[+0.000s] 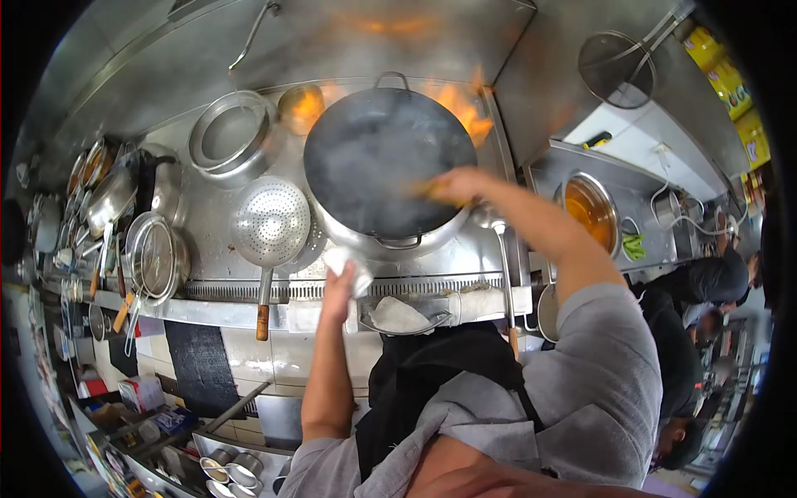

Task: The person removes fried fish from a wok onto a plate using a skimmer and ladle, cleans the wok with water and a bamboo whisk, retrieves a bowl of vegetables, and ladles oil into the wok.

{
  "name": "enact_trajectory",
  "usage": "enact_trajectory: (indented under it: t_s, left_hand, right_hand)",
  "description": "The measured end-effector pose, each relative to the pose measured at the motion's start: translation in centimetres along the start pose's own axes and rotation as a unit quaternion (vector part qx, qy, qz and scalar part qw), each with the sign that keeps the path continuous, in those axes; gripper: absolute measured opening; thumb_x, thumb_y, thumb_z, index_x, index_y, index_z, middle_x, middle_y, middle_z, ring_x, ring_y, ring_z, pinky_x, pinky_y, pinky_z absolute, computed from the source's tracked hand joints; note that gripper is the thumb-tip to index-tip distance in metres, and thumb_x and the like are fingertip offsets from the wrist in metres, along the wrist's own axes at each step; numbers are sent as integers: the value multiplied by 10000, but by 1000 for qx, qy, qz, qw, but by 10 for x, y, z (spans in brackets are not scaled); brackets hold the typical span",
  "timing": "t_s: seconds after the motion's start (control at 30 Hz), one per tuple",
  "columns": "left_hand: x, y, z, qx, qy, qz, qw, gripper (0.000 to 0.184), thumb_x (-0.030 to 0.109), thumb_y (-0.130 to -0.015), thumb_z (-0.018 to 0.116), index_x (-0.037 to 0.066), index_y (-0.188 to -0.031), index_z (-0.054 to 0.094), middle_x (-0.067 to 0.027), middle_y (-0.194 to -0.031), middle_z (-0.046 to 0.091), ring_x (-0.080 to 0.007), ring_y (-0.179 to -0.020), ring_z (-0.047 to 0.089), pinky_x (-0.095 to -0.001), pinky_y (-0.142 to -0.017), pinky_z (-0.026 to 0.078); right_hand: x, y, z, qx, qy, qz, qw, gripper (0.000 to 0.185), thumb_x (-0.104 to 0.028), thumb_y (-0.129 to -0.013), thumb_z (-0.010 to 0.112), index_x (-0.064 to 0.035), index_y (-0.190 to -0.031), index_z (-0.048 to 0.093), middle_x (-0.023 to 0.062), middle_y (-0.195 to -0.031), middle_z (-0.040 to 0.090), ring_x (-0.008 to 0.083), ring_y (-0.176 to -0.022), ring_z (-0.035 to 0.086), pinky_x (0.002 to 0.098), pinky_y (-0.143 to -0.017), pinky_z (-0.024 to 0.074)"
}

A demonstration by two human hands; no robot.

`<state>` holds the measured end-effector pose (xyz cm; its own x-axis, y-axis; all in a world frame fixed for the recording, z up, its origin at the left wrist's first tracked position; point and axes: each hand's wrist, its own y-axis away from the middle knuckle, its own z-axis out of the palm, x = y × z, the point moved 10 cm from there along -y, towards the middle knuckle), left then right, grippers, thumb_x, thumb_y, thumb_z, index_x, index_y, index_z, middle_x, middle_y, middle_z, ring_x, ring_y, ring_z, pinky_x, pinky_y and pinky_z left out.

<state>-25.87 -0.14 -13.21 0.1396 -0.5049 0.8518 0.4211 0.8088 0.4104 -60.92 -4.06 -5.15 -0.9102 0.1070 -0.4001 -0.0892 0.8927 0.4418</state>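
A large dark wok (357,158) sits on the burner, with steam rising from it and flames (466,112) behind its rim. My right hand (465,184) reaches over the wok's right side, closed around a small yellow-brown thing (436,192) too blurred to name. Below the wok's lower left edge, my left hand (339,292) grips a folded white cloth (359,272). Left of that cloth lies a perforated strainer ladle (272,220) with a wooden handle. A long-handled ladle (503,266) rests to the right of the wok.
Stacked metal pots (228,133) stand at the back left, with more strainers (155,259) farther left. A pot of orange-brown liquid (591,214) is on the right. A tray with a white cloth (398,317) lies along the front edge. Other people (685,332) stand at the right.
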Motion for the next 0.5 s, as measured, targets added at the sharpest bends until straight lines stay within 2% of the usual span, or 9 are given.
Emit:
enact_trajectory:
  t_s: [0.03, 0.1, 0.17, 0.23, 0.3, 0.33, 0.4, 0.43, 0.5]
  left_hand:
    - [10, 16, -18, -4, -13, 16, 1000, 479, 196, -980, 569, 18, -1402, 424, -85, -1222, 605, -195, -1105, 592, -353, -952, 476]
    - [21, 40, -59, 20, -33, 65, 997, 530, 96, -888, 593, 36, -1391, 436, -80, -1254, 575, -203, -1126, 564, -355, -955, 469]
    - [20, 60, -87, 34, -84, 78, 993, 558, 92, -827, 626, 28, -1354, 452, -82, -1204, 575, -204, -1094, 558, -349, -963, 445]
    - [-16, 60, -122, 32, -188, 33, 981, 552, 50, -781, 678, 26, -1296, 478, -81, -1135, 587, -214, -1041, 570, -343, -934, 457]
    - [-50, 58, -136, 41, -241, 23, 969, 568, 7, -773, 677, 16, -1301, 467, -92, -1129, 589, -226, -1041, 567, -347, -934, 460]
    - [-60, 56, -132, 21, -290, 48, 956, 612, -20, -765, 672, 10, -1332, 443, -114, -1143, 591, -232, -1041, 573, -354, -937, 462]
    - [-57, 70, -118, 59, -372, 81, 923, 686, -38, -750, 660, 8, -1386, 408, -169, -1200, 576, -270, -1086, 573, -370, -972, 449]
    - [-53, 70, -114, 55, -382, 89, 918, 695, -24, -748, 667, -1, -1392, 407, -184, -1218, 568, -287, -1110, 568, -379, -982, 446]
    - [-60, 60, -129, 66, -425, 106, 897, 712, 26, -753, 701, -26, -1395, 397, -239, -1292, 533, -356, -1140, 568, -418, -1003, 451]
  right_hand:
    - [-3, 58, -70, -3, 24, 255, 967, 460, -516, -916, 571, -241, -1279, 637, 68, -1137, 707, 190, -1038, 664, 386, -897, 512]
    - [87, 62, -150, 223, 178, 288, 914, 437, -472, -957, 493, -289, -1348, 560, 101, -1136, 703, 293, -1031, 675, 425, -842, 537]
    - [93, 116, -196, 425, -2, 344, 837, 441, -487, -963, 482, -310, -1364, 536, 116, -1148, 696, 280, -1012, 678, 422, -843, 536]
    - [123, 135, -178, 461, -233, 319, 795, 543, -566, -912, 535, -322, -1396, 501, 141, -1087, 712, 271, -962, 701, 423, -807, 549]
    - [150, 148, -132, 602, -193, 237, 737, 609, -497, -937, 544, -198, -1457, 436, 149, -1123, 701, 303, -993, 680, 408, -868, 534]
    - [199, 112, -76, 630, -287, 110, 713, 609, -463, -955, 533, -88, -1430, 462, 155, -1252, 649, 314, -1146, 615, 368, -1000, 469]
    - [174, 136, 17, 546, -368, 129, 741, 673, -480, -958, 537, -62, -1469, 411, 193, -1382, 555, 317, -1293, 520, 364, -1118, 370]
    - [118, 183, 41, 457, -383, 227, 770, 698, -511, -948, 540, -79, -1479, 405, 198, -1396, 541, 314, -1303, 513, 384, -1107, 382]
    - [110, 201, 112, 421, -346, 233, 805, 691, -541, -936, 544, -144, -1486, 411, 210, -1360, 565, 333, -1269, 537, 396, -1069, 419]
